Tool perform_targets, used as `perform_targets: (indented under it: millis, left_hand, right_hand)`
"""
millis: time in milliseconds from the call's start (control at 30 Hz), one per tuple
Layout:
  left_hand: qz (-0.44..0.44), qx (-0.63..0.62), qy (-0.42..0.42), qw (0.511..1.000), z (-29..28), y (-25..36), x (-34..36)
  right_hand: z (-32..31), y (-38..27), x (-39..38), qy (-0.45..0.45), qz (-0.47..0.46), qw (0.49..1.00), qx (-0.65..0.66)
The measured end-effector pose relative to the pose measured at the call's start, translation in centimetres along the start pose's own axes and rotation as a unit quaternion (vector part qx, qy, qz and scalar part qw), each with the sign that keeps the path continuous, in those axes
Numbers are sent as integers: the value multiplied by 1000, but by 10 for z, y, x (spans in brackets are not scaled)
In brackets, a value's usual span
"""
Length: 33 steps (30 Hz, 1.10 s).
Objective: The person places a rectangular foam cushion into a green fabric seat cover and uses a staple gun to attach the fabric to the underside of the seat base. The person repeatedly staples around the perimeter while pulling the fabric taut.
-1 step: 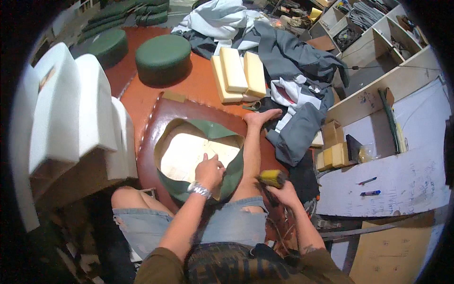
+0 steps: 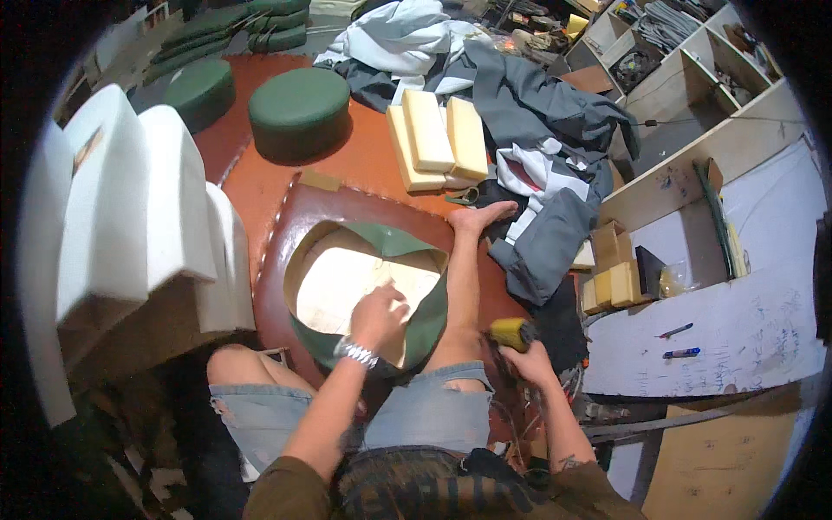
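Note:
An upside-down oval seat with a pale board base [image 2: 334,276] and loose green leather-like cover [image 2: 325,344] standing up round its rim sits in front of me. My left hand [image 2: 379,316], wearing a metal watch, is over the board at the near right side of the cover; its fingers are blurred, and whether they grip anything does not show. My right hand [image 2: 527,360] is closed round the handle of a yellow-and-black staple gun [image 2: 511,332], held beside my bent right leg, apart from the seat.
Finished green round seats [image 2: 299,113] stand at the back left. White curved foam-like shells [image 2: 178,199] rise on the left. Yellow foam blocks [image 2: 429,134] and grey cloth [image 2: 546,95] lie ahead. Shelving [image 2: 693,130] and a white board with pens [image 2: 693,347] are at right.
The staple gun and my right hand have moved slightly right, away from the seat. My left hand has drawn back a little to the left, its fingers now more blurred.

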<state>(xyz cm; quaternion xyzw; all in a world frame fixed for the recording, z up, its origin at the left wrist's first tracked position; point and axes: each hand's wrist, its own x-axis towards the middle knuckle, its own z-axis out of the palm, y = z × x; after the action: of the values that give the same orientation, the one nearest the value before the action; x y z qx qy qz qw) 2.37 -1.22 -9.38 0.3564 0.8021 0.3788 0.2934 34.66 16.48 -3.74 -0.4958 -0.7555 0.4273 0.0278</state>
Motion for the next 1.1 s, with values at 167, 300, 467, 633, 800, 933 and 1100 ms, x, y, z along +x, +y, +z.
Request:
perform_targets:
  millis: [167, 300, 467, 633, 800, 933, 1100]
  left_hand:
    - [-9, 276, 405, 872, -108, -42, -33]
    - [-146, 211, 174, 951, -157, -67, -27]
    - [-105, 373, 201, 900, -172, -55, 29]
    - [91, 447, 292, 841, -191, 4, 130]
    - [-51, 321, 221, 920, -99, 42, 160]
    - [-148, 249, -42, 956, -47, 27, 117]
    - [-80, 105, -51, 990, -18, 23, 74]
  right_hand:
    - [10, 156, -50, 21, 244, 969, -28]
    - [54, 215, -72, -11, 278, 956, -95]
    - [64, 190, -90, 13, 365, 917, -157]
    - [42, 154, -83, -7, 387, 908, -162]
    - [38, 146, -76, -19, 389, 906, -165]
    - [41, 149, -80, 9, 399, 901, -170]
    - [38, 144, -80, -15, 400, 901, -167]
